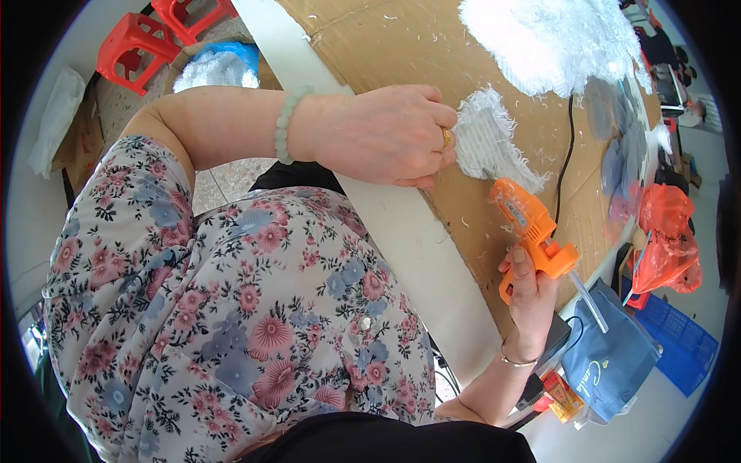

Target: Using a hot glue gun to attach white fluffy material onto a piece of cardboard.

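My right hand (531, 297) is closed around the handle of an orange hot glue gun (522, 210). A clear glue stick (591, 307) juts from the back of the gun. The nozzle points at a small white fringed piece of fabric (494, 139) on the cardboard and seems to meet its lower edge. My left hand (394, 137), with a bead bracelet and a ring, has its fingers curled at the left edge of that piece. The fingertips are turned down and partly hidden, with the fabric edge at them.
Brown cardboard (386, 46) covers the white table (401, 239). A heap of white fluffy pieces (552, 42) lies at the far side. A black cord (568, 150) runs from the gun. To the right are a red plastic bag (665, 239), a blue bag (610, 355) and a blue basket (679, 343). Red stools (137, 48) stand far left.
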